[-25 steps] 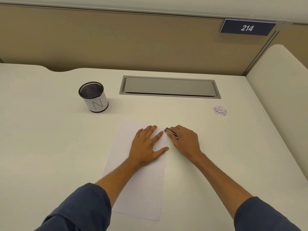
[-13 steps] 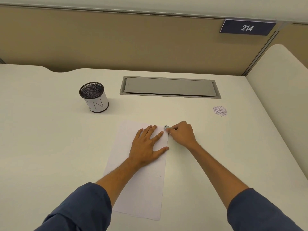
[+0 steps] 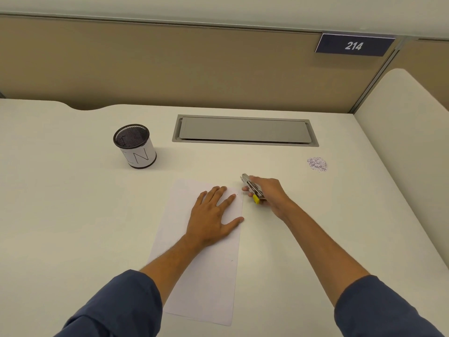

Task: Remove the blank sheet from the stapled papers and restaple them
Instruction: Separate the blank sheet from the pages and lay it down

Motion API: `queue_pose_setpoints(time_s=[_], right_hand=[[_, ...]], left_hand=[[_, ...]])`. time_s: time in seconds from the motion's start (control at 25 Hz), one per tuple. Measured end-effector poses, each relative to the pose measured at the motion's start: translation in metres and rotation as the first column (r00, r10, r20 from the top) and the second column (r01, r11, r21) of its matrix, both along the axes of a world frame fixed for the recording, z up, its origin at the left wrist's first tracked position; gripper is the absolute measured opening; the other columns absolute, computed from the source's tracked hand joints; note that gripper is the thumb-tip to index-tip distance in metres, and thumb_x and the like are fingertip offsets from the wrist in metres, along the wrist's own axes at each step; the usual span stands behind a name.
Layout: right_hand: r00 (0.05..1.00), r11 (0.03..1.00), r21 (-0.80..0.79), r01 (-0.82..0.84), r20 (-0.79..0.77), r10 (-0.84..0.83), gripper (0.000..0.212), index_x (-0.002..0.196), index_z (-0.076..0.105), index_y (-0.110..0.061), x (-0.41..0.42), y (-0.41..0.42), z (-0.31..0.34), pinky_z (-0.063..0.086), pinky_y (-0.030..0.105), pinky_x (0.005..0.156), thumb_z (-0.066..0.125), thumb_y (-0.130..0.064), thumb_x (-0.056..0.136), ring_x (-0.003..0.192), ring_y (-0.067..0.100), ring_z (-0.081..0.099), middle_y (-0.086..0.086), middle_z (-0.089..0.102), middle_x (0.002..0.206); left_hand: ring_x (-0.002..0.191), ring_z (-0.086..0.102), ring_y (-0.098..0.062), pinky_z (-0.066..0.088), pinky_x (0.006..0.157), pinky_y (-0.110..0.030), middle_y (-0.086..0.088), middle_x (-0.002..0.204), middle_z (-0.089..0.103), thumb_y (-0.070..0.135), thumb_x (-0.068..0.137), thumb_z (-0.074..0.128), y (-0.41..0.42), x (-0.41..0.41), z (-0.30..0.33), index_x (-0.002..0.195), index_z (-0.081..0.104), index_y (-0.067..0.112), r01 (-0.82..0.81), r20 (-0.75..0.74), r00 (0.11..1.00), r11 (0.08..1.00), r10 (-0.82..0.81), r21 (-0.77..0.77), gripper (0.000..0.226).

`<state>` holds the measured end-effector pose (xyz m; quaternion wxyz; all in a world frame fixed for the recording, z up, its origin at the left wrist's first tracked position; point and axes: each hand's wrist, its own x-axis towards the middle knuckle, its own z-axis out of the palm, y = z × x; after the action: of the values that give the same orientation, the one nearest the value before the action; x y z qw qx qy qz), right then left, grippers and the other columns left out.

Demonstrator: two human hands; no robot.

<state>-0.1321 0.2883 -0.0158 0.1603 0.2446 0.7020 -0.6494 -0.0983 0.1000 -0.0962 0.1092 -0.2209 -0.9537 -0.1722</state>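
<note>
Papers (image 3: 206, 276) lie centre frame: thin, floppy, slide easily. Your left hand (image 3: 213, 215) presses flat on top, fingers straight. Right hand (image 3: 269, 193) grips stapler (image 3: 252, 189) beside upper right corner; staple there.

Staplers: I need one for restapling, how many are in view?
1. The stapler is in the right hand, just off the papers' top right corner. Another could be hidden in the mesh cup.
</note>
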Motion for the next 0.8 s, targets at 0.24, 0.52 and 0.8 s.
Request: queue_pose_setpoints(time_s=[0.24, 0.52, 0.8], right_hand=[[0.994, 0.997, 0.024, 0.067, -0.091, -0.065, 0.02, 0.103, 0.072, -0.022, -0.047, -0.019, 0.0, 0.04, 0.021, 0.059, 0.058, -0.025, 0.089, 0.083, 0.017, 0.06, 0.004, 0.074, 0.099], [0.962, 0.704, 0.708, 0.053, -0.226, 0.155, 0.026, 0.098, 0.07, -0.006, -0.091, -0.057, 0.003, 0.051, 0.032, 0.072, 0.072, -0.024, 0.08, 0.09, 0.027, 0.066, 0.008, 0.07, 0.101], [0.958, 0.546, 0.837, -0.015, -0.144, 0.248, 0.033, 0.102, 0.062, -0.006, -0.099, -0.07, 0.004, 0.04, 0.027, 0.064, 0.072, -0.031, 0.083, 0.094, 0.025, 0.064, 0.009, 0.067, 0.104]], left_hand=[[0.139, 0.038, -0.024, 0.032, 0.113, -0.047, -0.004, 0.149, 0.045, 0.07, 0.086, 0.044, 0.0, 0.0, -0.001, 0.138, 0.053, 0.026, 0.003, 0.017, 1.0, 1.0, -0.003, 0.005, 0.068], [0.14, 0.038, -0.025, 0.031, 0.114, -0.048, -0.005, 0.15, 0.045, 0.069, 0.086, 0.044, 0.0, 0.0, -0.004, 0.138, 0.053, 0.025, 0.003, 0.01, 1.0, 1.0, -0.004, 0.021, 0.069], [0.134, 0.045, -0.026, 0.029, 0.112, -0.043, -0.006, 0.144, 0.051, 0.068, 0.087, 0.044, 0.001, -0.002, -0.007, 0.133, 0.059, 0.021, -0.002, -0.034, 0.999, 1.0, 0.002, -0.006, 0.067]])
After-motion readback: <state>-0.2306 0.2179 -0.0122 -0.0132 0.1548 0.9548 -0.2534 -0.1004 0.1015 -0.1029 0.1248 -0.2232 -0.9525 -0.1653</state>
